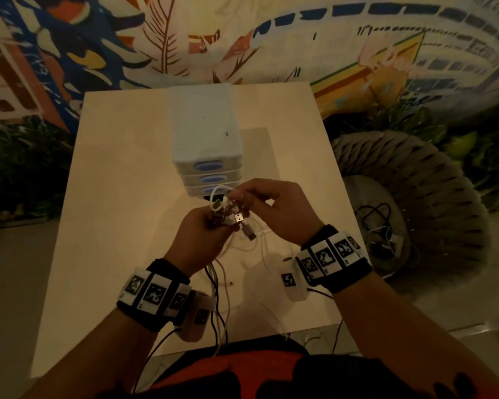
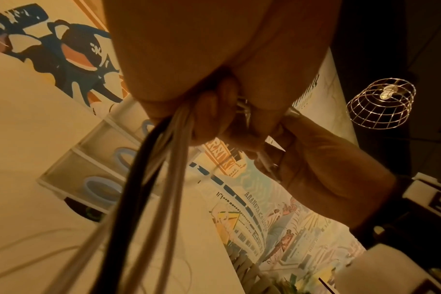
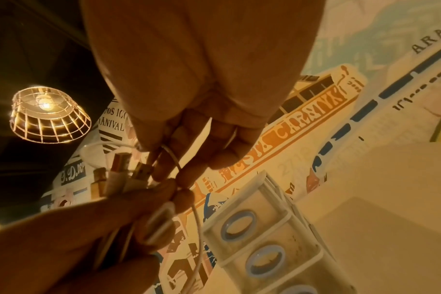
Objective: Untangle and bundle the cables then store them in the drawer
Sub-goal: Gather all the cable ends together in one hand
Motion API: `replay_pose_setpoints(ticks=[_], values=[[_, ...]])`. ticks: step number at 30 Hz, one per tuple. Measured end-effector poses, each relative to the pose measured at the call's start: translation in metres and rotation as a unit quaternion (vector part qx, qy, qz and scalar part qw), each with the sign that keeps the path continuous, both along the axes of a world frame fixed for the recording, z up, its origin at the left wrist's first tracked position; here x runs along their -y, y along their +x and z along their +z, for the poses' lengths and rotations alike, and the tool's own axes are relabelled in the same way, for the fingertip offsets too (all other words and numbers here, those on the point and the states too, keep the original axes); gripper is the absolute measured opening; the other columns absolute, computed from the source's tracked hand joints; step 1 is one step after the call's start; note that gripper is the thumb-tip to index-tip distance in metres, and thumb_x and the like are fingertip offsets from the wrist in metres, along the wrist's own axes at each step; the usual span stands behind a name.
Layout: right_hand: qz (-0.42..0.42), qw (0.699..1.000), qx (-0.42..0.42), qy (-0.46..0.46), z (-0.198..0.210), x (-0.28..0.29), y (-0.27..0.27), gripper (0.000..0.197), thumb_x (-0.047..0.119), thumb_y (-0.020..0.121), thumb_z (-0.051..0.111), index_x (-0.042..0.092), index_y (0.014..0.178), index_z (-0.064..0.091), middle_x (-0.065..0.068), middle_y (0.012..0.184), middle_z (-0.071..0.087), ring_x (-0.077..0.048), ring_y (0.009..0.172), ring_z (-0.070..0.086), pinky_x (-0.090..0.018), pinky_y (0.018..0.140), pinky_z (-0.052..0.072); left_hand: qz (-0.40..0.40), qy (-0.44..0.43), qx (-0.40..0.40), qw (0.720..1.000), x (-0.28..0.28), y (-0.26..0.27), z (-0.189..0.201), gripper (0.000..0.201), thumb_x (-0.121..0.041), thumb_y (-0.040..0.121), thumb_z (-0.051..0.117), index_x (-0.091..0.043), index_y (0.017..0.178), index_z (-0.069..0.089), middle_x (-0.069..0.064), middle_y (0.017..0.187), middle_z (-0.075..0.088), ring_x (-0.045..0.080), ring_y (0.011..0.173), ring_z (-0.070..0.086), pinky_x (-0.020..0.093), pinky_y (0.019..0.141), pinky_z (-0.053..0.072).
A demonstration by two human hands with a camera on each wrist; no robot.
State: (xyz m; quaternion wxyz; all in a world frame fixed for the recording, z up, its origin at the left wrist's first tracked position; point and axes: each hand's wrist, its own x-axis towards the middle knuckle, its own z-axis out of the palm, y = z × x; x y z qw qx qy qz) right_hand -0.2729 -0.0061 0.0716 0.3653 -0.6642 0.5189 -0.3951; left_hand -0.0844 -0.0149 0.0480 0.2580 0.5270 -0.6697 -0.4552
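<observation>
You were mid-bundling: left hand (image 1: 205, 231) gripped the gathered cables (image 1: 228, 214), right hand (image 1: 271, 208) pinched a white loop (image 1: 219, 194), which next needed wrapping tight, I'd say.

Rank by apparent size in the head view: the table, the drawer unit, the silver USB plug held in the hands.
1. table
2. drawer unit
3. USB plug
The gaps are wide, so nearness does not change the order.

Both hands are raised together in front of the body. The left hand (image 1: 202, 231) is closed in a fist around the cables (image 2: 149, 179). The right hand (image 1: 274, 207) pinches a thin loop with curled fingers (image 3: 189, 159).
</observation>
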Motion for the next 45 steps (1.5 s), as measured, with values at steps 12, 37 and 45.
replay_pose_setpoints(ticks=[12, 37, 45], values=[[-0.117, 0.99, -0.08, 0.022, -0.027, -0.039, -0.06, 0.021, 0.021, 0.104, 0.053, 0.03, 0.088, 0.064, 0.021, 0.078, 0.065, -0.006, 0.068, 0.062, -0.016, 0.064, 0.045, 0.145, 0.064, -0.074, 0.985, 0.008, 0.029, 0.011, 0.03, -0.034, 0.1, 0.056, -0.007, 0.092, 0.066, -0.012, 0.048, 0.049, 0.002, 0.042, 0.038, 0.026, 0.052, 0.034], [0.098, 0.964, -0.142, 0.204, -0.058, -0.139, -0.003, 0.03, 0.057, 0.094, 0.054, 0.039, 0.099, 0.077, 0.012, 0.095, 0.07, -0.003, 0.089, 0.067, -0.026, 0.085, 0.054, -0.031, 0.115, -0.363, 0.924, -0.014, 0.028, 0.051, 0.034, -0.052, 0.087, 0.068, -0.019, 0.088, 0.071, 0.008, 0.063, 0.04, 0.008, 0.045, 0.024, 0.023, 0.045, 0.024], [0.124, 0.949, -0.142, 0.251, -0.053, -0.128, 0.021, 0.025, 0.042, 0.1, 0.055, 0.027, 0.1, 0.075, 0.006, 0.082, 0.074, -0.006, 0.07, 0.071, -0.019, 0.071, 0.057, 0.041, 0.149, -0.36, 0.92, -0.01, 0.023, 0.057, 0.048, -0.043, 0.103, 0.049, -0.025, 0.058, 0.05, -0.003, 0.057, 0.037, 0.012, 0.048, 0.027, 0.025, 0.045, 0.023]])
